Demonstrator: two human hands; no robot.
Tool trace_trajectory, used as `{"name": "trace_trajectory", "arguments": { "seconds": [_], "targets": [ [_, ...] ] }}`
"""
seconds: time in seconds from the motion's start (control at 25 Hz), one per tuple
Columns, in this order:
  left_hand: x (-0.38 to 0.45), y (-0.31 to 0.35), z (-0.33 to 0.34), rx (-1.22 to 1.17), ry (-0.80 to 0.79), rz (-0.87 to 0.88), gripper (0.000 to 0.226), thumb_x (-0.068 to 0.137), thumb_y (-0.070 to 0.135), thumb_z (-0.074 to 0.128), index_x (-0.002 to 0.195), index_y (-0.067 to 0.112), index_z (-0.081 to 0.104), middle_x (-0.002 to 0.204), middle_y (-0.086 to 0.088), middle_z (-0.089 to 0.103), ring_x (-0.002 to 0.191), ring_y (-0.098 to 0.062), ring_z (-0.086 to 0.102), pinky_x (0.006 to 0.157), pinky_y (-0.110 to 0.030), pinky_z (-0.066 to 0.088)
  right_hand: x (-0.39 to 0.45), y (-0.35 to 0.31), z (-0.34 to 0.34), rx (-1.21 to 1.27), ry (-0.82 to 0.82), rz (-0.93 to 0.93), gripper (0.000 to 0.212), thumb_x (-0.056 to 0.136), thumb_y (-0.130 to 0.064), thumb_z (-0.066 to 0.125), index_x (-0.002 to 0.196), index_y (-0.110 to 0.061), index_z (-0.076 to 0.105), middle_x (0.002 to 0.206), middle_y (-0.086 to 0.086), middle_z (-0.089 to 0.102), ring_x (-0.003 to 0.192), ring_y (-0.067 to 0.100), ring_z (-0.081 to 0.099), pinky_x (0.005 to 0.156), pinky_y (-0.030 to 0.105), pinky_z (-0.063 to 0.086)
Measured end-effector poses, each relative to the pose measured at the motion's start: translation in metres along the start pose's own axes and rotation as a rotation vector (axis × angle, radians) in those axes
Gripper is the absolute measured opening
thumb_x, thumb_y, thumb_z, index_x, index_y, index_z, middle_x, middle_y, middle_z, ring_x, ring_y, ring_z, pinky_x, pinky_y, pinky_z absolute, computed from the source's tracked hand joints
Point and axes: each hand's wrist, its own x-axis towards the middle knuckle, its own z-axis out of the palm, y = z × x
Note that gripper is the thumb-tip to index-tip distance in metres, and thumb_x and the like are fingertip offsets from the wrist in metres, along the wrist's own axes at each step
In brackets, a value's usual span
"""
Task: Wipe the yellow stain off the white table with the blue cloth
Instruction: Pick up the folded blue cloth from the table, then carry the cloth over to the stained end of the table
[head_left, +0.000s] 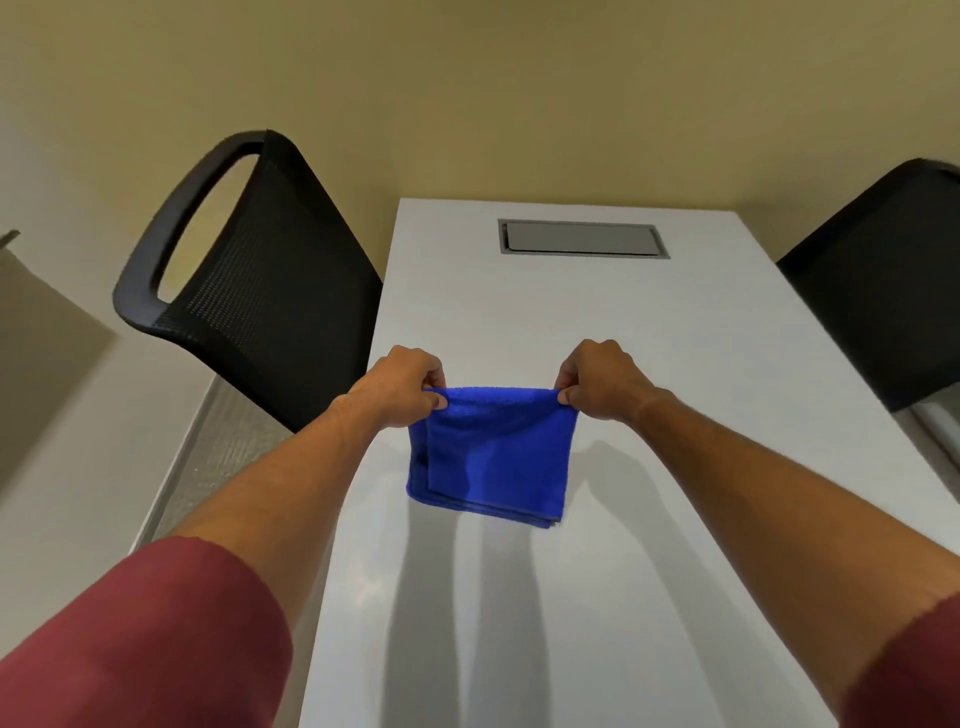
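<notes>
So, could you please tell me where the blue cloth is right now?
In the head view, the blue cloth hangs folded at centre above the white table, pinched at its top corners by the left hand and right hand.

surface: white table (649, 364), long and narrow, glossy, running away from the viewer toward the far wall
far end: grey rectangular hatch (583, 239) set flush into the top, just short of the far edge, about centred between the left and right edges
near half: bare white top with soft grey shadows falling across it
stain: no yellow mark can be made out on the part that shows
loose items lying on the top: cannot tell of any
</notes>
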Motion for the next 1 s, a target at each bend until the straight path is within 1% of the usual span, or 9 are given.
{"name": "trace_trajectory", "arguments": {
  "seconds": [0.24,0.32,0.4,0.44,0.48,0.6,0.68,0.84,1.0],
  "targets": [
    [-0.045,0.081,-0.029,0.044,0.05,0.104,0.012,0.082,0.017,0.076,0.087,0.016,0.066,0.084,0.003,0.063,0.08,-0.017,0.061,0.064,-0.023,0.047,-0.076,0.017,-0.063,-0.038,0.101,-0.013,0.015,0.086,-0.003,0.067,0.096,-0.007,0.077,0.092,0.008,0.074,0.09,0.023,0.067,0.072,0.028,0.048],
    [-0.06,0.111,-0.035,0.064,0.062,0.126,0.013,0.079,0.017,0.078,0.082,0.016,0.065,0.082,0.003,0.064,0.077,-0.016,0.062,0.062,-0.022,0.047,-0.1,0.029,-0.086,-0.049,0.106,-0.004,0.013,0.083,-0.003,0.069,0.092,-0.009,0.078,0.085,0.004,0.073,0.086,0.021,0.067,0.067,0.026,0.047],
    [-0.078,0.147,-0.039,0.077,0.067,0.141,0.014,0.076,0.018,0.081,0.078,0.016,0.066,0.08,0.002,0.066,0.076,-0.015,0.063,0.06,-0.022,0.049,-0.129,0.045,-0.113,-0.068,0.086,0.004,0.01,0.08,-0.005,0.072,0.086,-0.011,0.078,0.07,-0.003,0.068,0.077,0.018,0.067,0.059,0.022,0.047],
    [-0.087,0.167,-0.041,0.081,0.071,0.15,0.014,0.074,0.018,0.082,0.078,0.015,0.068,0.079,0.002,0.067,0.076,-0.015,0.064,0.06,-0.022,0.05,-0.145,0.055,-0.127,-0.074,0.071,0.006,0.008,0.08,-0.006,0.074,0.084,-0.011,0.078,0.067,-0.004,0.067,0.072,0.016,0.068,0.056,0.02,0.048],
    [-0.096,0.184,-0.041,0.081,0.075,0.157,0.014,0.074,0.018,0.083,0.078,0.013,0.07,0.079,0.001,0.068,0.076,-0.015,0.064,0.061,-0.023,0.051,-0.158,0.065,-0.139,-0.071,0.054,0.012,0.007,0.079,-0.006,0.075,0.083,-0.011,0.078,0.068,-0.003,0.069,0.068,0.015,0.07,0.055,0.019,0.051],
    [-0.132,0.242,-0.033,0.069,0.089,0.162,0.011,0.073,0.019,0.083,0.077,0.013,0.074,0.078,0.001,0.071,0.076,-0.013,0.065,0.061,-0.022,0.049,-0.206,0.1,-0.173,-0.033,0.033,0.019,0.007,0.079,-0.006,0.077,0.085,-0.01,0.079,0.079,0.004,0.075,0.07,0.017,0.075,0.064,0.024,0.062],
    [-0.157,0.278,-0.025,0.063,0.081,0.15,0.009,0.075,0.019,0.081,0.074,0.014,0.074,0.078,0.0,0.072,0.075,-0.012,0.065,0.063,-0.023,0.049,-0.238,0.122,-0.19,-0.018,0.03,0.021,0.009,0.079,-0.005,0.077,0.087,-0.007,0.078,0.083,0.008,0.076,0.071,0.019,0.076,0.066,0.026,0.063],
    [-0.202,0.34,0.0,0.03,0.016,0.104,0.007,0.079,0.015,0.079,0.077,0.009,0.075,0.081,-0.008,0.074,0.077,-0.018,0.07,0.073,-0.029,0.059,-0.303,0.163,-0.217,0.016,0.011,0.021,0.012,0.08,-0.004,0.077,0.092,-0.002,0.076,0.087,0.013,0.075,0.073,0.021,0.076,0.064,0.026,0.062],
    [-0.23,0.383,0.027,0.038,0.007,0.114,0.007,0.079,0.014,0.078,0.075,0.009,0.074,0.078,-0.007,0.074,0.075,-0.017,0.07,0.069,-0.026,0.06,-0.354,0.194,-0.229,0.033,0.014,0.031,0.014,0.082,-0.006,0.076,0.095,-0.001,0.074,0.087,0.013,0.075,0.073,0.02,0.075,0.059,0.024,0.061]
  ]
}}
